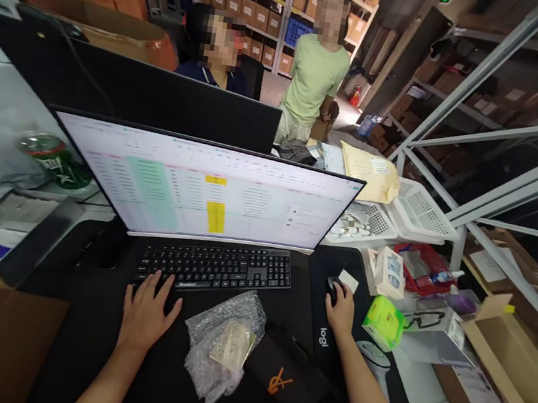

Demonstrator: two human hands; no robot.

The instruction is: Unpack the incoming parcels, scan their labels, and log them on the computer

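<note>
My left hand (147, 313) rests with fingers spread at the left front edge of a black keyboard (223, 265), fingertips touching its lower keys. My right hand (341, 310) lies over a dark computer mouse (332, 288), fingers curved around it, on a black "logi" mat (314, 356). A small white card (348, 281) sits just beyond the mouse. Between my forearms lie a crumpled bubble-wrap bag (221, 349) and a dark pouch or box (296, 377) with an orange emblem. Behind the keyboard, a monitor (248, 205) displays a spreadsheet with green and yellow cells.
A barcode scanner (374, 357) and a green packet (384, 322) lie right of my right forearm. Beyond are white baskets (420, 207), a padded envelope (369, 173) and an open carton (516, 373). A green bottle (57, 160) stands left. Two people are behind the monitors.
</note>
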